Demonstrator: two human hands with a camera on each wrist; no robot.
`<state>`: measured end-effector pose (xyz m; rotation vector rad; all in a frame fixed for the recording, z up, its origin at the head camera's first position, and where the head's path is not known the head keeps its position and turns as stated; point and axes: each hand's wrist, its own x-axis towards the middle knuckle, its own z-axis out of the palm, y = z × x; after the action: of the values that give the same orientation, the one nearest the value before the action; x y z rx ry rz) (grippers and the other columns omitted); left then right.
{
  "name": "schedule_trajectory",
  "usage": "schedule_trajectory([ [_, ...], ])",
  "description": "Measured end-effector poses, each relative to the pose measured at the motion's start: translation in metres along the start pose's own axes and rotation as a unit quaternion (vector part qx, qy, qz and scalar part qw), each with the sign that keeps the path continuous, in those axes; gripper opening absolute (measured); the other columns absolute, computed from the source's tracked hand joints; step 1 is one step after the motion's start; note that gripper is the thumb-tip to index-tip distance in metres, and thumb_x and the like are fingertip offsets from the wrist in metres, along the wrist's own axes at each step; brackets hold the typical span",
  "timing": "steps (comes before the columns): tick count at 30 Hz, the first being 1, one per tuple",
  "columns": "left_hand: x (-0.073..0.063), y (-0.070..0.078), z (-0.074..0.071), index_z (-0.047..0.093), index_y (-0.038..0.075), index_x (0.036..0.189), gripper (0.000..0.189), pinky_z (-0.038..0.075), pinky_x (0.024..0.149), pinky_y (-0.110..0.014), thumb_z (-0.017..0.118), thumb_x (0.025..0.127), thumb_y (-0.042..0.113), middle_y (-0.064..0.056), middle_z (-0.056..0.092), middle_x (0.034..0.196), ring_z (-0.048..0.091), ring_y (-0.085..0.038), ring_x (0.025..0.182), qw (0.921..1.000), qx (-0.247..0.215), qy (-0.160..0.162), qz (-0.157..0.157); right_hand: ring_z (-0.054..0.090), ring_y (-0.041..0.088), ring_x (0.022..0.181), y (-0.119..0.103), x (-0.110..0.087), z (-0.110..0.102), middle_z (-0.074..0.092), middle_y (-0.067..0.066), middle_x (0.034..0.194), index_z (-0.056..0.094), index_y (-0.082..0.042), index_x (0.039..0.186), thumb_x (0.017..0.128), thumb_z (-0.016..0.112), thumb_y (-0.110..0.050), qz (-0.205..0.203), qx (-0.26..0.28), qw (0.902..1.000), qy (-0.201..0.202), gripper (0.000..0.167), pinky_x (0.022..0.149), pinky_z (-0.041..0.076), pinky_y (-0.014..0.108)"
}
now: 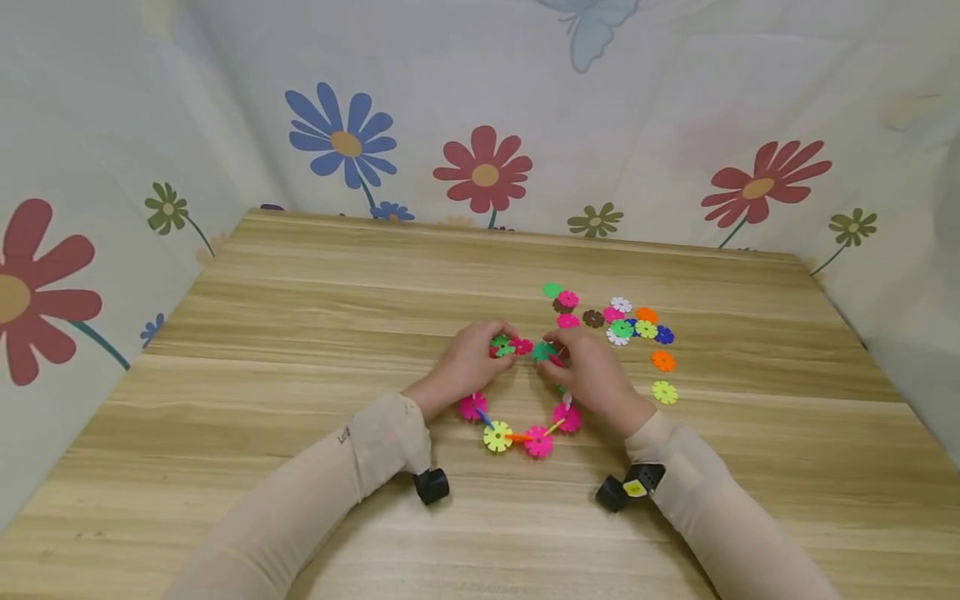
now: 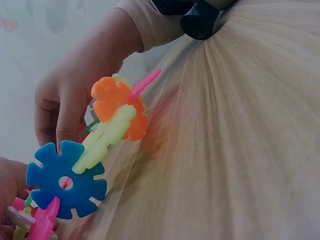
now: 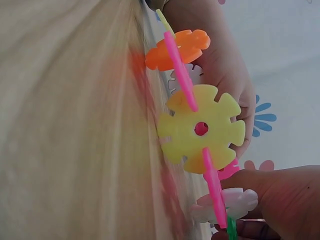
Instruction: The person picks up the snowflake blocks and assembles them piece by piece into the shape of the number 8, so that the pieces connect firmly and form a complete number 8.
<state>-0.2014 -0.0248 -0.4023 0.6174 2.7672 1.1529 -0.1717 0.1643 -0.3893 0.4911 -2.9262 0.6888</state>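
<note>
A chain of flat notched plastic snowflake discs curves between my hands in the head view, with a yellow disc (image 1: 498, 436) and a pink disc (image 1: 538, 442) at its near side. My left hand (image 1: 459, 367) pinches the chain's left part by a green disc (image 1: 502, 344); a red disc (image 1: 522, 347) sits just right of its fingertips. Opposite, my right hand (image 1: 598, 381) grips a teal-green disc (image 1: 543, 351), close to the red one. Whether these two discs touch is unclear. Linked blue (image 2: 66, 180) and orange (image 2: 117, 102) discs show in the left wrist view, a yellow one (image 3: 200, 127) in the right wrist view.
Loose discs in several colours lie beyond and right of my right hand, among them a brown disc (image 1: 593, 318), an orange disc (image 1: 663, 361) and a yellow-green disc (image 1: 664, 392). The wooden table (image 1: 315, 283) meets a flower-printed cloth backdrop (image 1: 615, 158) behind.
</note>
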Motion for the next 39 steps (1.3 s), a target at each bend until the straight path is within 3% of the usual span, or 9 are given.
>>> schedule_trajectory([
  [10,-0.0017,-0.0002,0.0014,0.065,0.012,0.112,0.022,0.047,0.094,-0.040,0.065,0.092,0.021,-0.009,0.066,0.114,0.059,-0.025,0.108,0.9999,-0.003,-0.005,0.014,0.057,0.020,0.080,0.0016,0.0003,0.0001,0.067,0.009,0.091,0.067,-0.003,0.113,0.085,0.072,-0.021,-0.004,0.006,1.0000,-0.001,0.034,0.072,0.051,0.033],
  [15,-0.0033,0.0010,0.0020,0.065,0.012,0.113,0.026,0.048,0.088,-0.038,0.070,0.088,0.020,-0.009,0.066,0.110,0.058,-0.024,0.101,0.9996,0.009,-0.006,0.028,0.057,0.019,0.079,0.0016,0.0008,0.0007,0.066,0.009,0.089,0.067,-0.002,0.112,0.085,0.072,-0.021,-0.013,0.013,0.9998,0.003,0.034,0.071,0.051,0.031],
  [25,-0.0034,0.0042,0.0005,0.062,0.007,0.121,0.036,0.044,0.103,-0.040,0.070,0.089,0.019,-0.012,0.064,0.123,0.057,-0.028,0.118,0.9995,0.018,-0.020,0.014,0.058,0.020,0.078,0.0008,-0.0005,0.0000,0.065,0.010,0.089,0.067,0.000,0.113,0.086,0.072,-0.020,-0.027,0.022,0.9994,0.006,0.034,0.069,0.052,0.029],
  [39,-0.0037,0.0076,-0.0015,0.060,0.004,0.127,0.038,0.042,0.107,-0.040,0.064,0.092,0.019,-0.014,0.061,0.131,0.054,-0.029,0.126,0.9968,0.059,-0.041,0.036,0.063,0.023,0.090,0.0028,-0.0019,-0.0009,0.071,0.014,0.106,0.068,0.000,0.112,0.087,0.071,-0.020,-0.056,0.030,0.9980,0.007,0.032,0.079,0.054,0.037],
])
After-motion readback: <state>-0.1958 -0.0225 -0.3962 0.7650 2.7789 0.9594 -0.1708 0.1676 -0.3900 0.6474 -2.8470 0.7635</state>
